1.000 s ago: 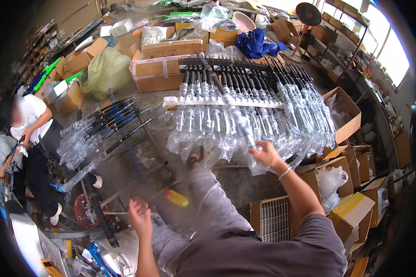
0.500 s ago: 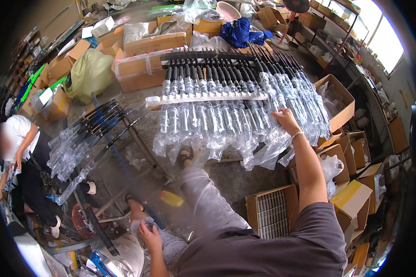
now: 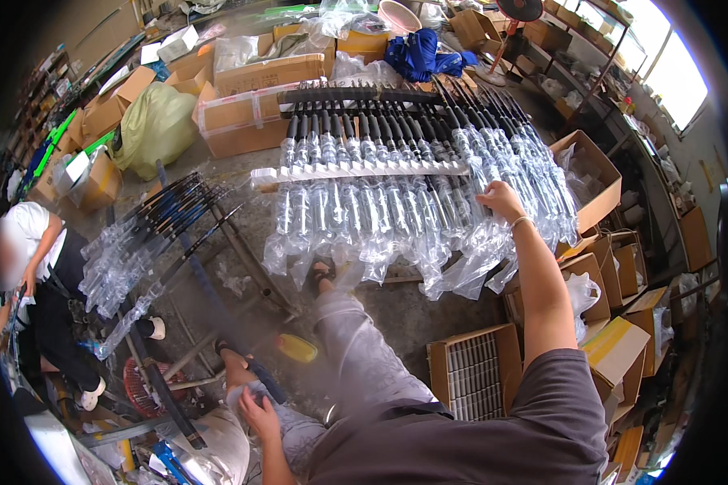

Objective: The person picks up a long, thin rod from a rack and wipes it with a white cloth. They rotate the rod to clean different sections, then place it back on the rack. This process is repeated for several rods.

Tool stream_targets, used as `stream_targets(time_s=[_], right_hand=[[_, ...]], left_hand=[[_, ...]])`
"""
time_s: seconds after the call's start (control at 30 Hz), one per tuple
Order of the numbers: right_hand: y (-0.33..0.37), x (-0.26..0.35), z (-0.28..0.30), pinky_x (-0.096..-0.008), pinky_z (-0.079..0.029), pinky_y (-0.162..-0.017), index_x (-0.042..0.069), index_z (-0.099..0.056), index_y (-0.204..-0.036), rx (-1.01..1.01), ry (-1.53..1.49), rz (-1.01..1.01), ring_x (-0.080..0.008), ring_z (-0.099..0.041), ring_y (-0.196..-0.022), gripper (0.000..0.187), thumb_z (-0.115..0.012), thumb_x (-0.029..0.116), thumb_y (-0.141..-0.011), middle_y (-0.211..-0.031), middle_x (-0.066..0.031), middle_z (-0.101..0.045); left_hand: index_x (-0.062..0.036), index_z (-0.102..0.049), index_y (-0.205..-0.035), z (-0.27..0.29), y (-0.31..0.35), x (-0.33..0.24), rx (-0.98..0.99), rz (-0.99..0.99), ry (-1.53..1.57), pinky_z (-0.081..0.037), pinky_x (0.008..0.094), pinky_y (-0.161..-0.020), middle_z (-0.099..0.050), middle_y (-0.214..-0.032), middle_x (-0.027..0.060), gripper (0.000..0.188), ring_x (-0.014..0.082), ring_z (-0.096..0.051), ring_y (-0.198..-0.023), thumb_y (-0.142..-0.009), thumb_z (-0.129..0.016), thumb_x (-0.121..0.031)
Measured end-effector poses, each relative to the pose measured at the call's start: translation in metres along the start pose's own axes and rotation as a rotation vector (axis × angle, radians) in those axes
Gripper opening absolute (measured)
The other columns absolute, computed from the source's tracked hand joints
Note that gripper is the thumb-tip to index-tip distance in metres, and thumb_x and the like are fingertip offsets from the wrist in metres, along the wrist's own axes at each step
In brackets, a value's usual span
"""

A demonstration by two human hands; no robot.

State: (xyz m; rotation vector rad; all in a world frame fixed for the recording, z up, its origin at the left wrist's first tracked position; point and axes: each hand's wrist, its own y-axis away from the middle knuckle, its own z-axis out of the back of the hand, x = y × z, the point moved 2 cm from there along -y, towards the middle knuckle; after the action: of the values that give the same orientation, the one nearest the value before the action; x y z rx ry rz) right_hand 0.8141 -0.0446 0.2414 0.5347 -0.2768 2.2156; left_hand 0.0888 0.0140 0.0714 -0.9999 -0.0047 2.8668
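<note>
My right hand (image 3: 501, 200) reaches out over a long row of plastic-wrapped fishing rods (image 3: 356, 206). Its fingers are closed on the clear wrap of one rod, towards the right part of the row; the exact grip is partly hidden. A white notched bar (image 3: 364, 170) runs across the row, and the black grips (image 3: 380, 127) lie beyond it. My left hand (image 3: 260, 416) rests on my left leg near the knee, fingers apart and holding nothing.
At left, a second bundle of wrapped rods (image 3: 137, 250) lies on a metal frame, beside a seated co-worker (image 3: 36, 242). An open carton of packed tubes (image 3: 475, 373) stands below my right arm. Other cartons (image 3: 615, 352) crowd the right. A yellow bottle (image 3: 297, 348) is on the floor.
My right hand has shifted very slightly to the right and towards me, its fingers curled in more. The row of rods stays in place; my left hand has barely moved.
</note>
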Motion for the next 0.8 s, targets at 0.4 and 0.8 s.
stream_targets(time_s=[0.4, 0.8], right_hand=[[-0.014, -0.003, -0.004, -0.0387, -0.052, -0.074, 0.002, -0.069, -0.085, 0.098, 0.076, 0.014, -0.0293, -0.067, -0.078, 0.036, -0.073, 0.034, -0.069, -0.080, -0.0178, -0.068], [0.044, 0.054, 0.006, -0.0426, -0.050, -0.084, 0.005, -0.062, -0.100, 0.010, 0.459, -0.057, -0.0343, -0.064, -0.097, 0.052, -0.080, 0.037, -0.062, -0.100, -0.0177, -0.067]], left_hand=[[-0.0005, -0.047, -0.126, 0.000, 0.000, -0.001, -0.011, 0.028, -0.020, -0.044, 0.0437, -0.086, -0.050, -0.114, 0.0173, 0.052, 0.0315, -0.057, -0.098, -0.078, -0.064, -0.003], [-0.0002, -0.049, -0.123, -0.001, 0.000, 0.004, -0.032, 0.031, -0.004, -0.045, 0.0435, -0.087, -0.050, -0.116, 0.0168, 0.049, 0.0312, -0.057, -0.098, -0.077, -0.066, -0.002]])
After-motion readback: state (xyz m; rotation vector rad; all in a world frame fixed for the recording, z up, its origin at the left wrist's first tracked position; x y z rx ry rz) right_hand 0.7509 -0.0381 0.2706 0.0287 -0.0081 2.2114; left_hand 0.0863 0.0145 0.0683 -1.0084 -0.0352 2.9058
